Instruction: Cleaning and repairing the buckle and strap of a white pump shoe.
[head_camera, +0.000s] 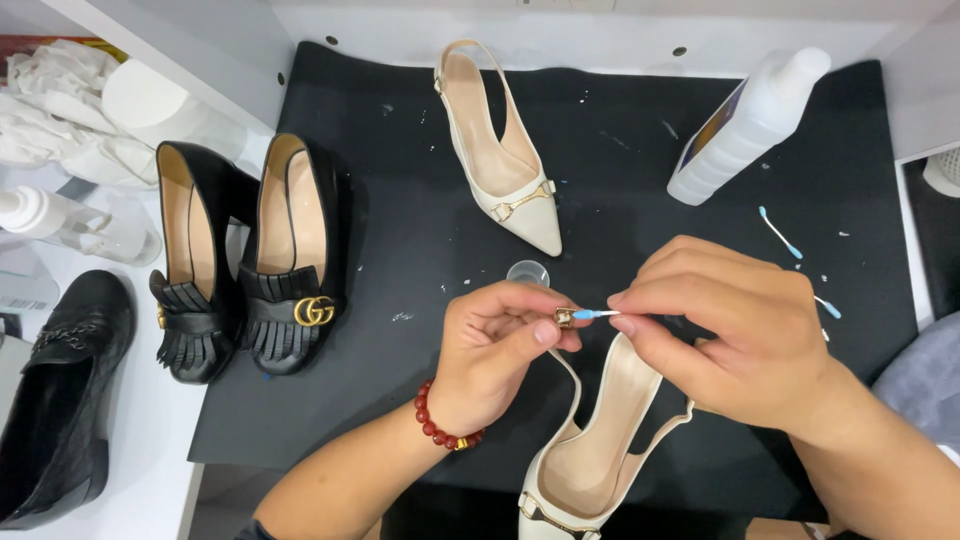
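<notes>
Well left of your hands stand two black fringed pumps (250, 265) on the table (420, 250). Your left hand (500, 345) pinches the small gold buckle (564, 318) of the cream slingback shoe (590, 450) lying below both hands. Your right hand (735, 335) grips a blue-tipped cotton swab (597, 314) against that buckle. Above your right hand lies a white plastic bottle (748, 125) with a blue-and-yellow label.

On the mat (420, 200), my left hand (495, 345) and right hand (735, 335) meet over a slingback shoe (590, 460) at six o'clock. Its mate (505, 160) lies at twelve, a bottle (745, 125) at two, two loafers (250, 260) at nine.
</notes>
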